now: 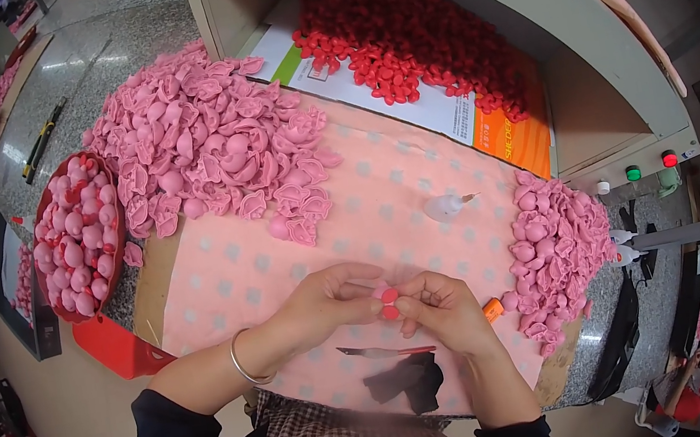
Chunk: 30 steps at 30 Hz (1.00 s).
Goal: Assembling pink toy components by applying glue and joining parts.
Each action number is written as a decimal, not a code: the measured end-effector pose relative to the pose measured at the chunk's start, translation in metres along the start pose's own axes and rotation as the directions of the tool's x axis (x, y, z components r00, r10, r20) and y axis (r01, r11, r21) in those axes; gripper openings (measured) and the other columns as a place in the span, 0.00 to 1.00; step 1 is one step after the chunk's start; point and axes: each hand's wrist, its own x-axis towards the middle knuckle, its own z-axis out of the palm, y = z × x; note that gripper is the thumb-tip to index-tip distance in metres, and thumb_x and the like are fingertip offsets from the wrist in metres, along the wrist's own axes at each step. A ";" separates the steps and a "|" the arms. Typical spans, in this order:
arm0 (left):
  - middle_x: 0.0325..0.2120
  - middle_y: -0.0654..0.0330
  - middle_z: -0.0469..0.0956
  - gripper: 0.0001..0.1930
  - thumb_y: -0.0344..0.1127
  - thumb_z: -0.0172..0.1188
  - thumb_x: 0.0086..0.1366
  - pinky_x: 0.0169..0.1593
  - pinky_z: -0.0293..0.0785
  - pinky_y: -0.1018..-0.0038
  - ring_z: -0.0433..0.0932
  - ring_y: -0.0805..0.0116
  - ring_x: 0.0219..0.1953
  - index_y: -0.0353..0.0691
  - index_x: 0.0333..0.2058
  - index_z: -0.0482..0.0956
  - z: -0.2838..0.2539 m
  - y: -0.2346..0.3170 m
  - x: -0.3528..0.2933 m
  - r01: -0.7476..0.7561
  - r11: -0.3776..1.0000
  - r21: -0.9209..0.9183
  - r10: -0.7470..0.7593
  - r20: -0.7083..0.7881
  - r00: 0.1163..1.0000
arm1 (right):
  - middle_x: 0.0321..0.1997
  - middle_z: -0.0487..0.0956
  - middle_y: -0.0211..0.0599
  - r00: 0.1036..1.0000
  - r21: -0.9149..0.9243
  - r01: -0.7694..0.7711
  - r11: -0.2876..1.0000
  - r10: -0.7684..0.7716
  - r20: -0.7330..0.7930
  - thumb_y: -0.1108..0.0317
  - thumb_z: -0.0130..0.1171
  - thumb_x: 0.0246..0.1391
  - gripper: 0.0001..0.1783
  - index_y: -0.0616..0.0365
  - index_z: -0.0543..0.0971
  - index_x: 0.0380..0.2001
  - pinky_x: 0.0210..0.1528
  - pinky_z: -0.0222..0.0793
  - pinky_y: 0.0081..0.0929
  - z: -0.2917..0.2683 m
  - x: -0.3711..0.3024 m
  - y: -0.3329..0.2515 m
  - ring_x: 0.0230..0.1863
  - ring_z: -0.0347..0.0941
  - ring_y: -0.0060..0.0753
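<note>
Over the middle of the cloth my two hands meet at a small pink-and-red piece [389, 296]. Its red part looks like two or more rounded lobes, with paler pink behind. My left hand [313, 301], a bangle at its wrist, pinches the pink side. Thumb and fingers of my right hand [443, 306] close on the red side. Just below them lies a thin-bladed knife with a red handle [406, 351], beside some black scraps [411, 381]. A small white squeeze bottle with a fine tip [443, 207] rests on its side beyond the hands.
Pink petal-shaped pieces form a large heap [203, 141] at left and a smaller one [557, 255] at right, near an orange object [493, 309]. Red pieces [399, 62] fill a grey metal housing [618, 74]. A red tray [116, 235] holds pink balls; pliers [42, 142] lie behind.
</note>
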 end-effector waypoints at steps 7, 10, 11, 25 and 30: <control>0.36 0.56 0.74 0.22 0.25 0.56 0.55 0.43 0.69 0.79 0.73 0.73 0.39 0.35 0.49 0.63 0.002 -0.002 -0.001 -0.018 1.000 -0.012 0.018 0.005 1.000 | 0.29 0.76 0.35 1.000 -0.003 0.003 1.000 -0.003 0.012 0.73 0.54 0.50 0.07 0.65 0.72 0.32 0.25 0.68 0.17 -0.001 -0.001 0.002 0.22 0.69 0.19; 0.36 0.56 0.74 0.22 0.25 0.55 0.55 0.42 0.69 0.78 0.73 0.72 0.39 0.35 0.49 0.63 0.004 0.000 -0.002 -0.021 0.999 -0.026 0.021 0.010 1.000 | 0.29 0.76 0.35 1.000 -0.008 -0.005 1.000 0.005 0.010 0.73 0.54 0.50 0.07 0.65 0.72 0.32 0.25 0.68 0.17 -0.003 -0.003 0.002 0.22 0.69 0.19; 0.36 0.56 0.74 0.22 0.25 0.55 0.55 0.42 0.69 0.78 0.73 0.72 0.39 0.35 0.49 0.63 0.005 -0.001 -0.002 -0.021 0.999 -0.026 0.021 0.013 1.000 | 0.29 0.75 0.35 1.000 -0.007 -0.003 1.000 0.003 0.009 0.73 0.54 0.50 0.07 0.65 0.72 0.32 0.25 0.68 0.17 -0.003 -0.004 0.002 0.22 0.69 0.19; 0.36 0.55 0.74 0.21 0.23 0.55 0.55 0.41 0.70 0.79 0.73 0.72 0.38 0.36 0.49 0.63 0.002 -0.004 0.001 -0.026 1.000 0.014 0.026 -0.006 1.000 | 0.30 0.75 0.34 1.000 -0.021 0.000 1.000 0.000 0.013 0.73 0.54 0.50 0.06 0.65 0.72 0.32 0.25 0.69 0.17 -0.004 -0.001 0.005 0.22 0.69 0.18; 0.36 0.55 0.74 0.22 0.23 0.55 0.55 0.41 0.70 0.79 0.73 0.72 0.38 0.36 0.49 0.63 0.000 -0.003 -0.001 -0.021 0.999 0.031 0.022 -0.019 1.000 | 0.30 0.75 0.34 1.000 -0.028 0.006 1.000 -0.005 0.023 0.73 0.54 0.50 0.06 0.65 0.72 0.32 0.25 0.69 0.17 -0.002 0.001 0.005 0.22 0.69 0.18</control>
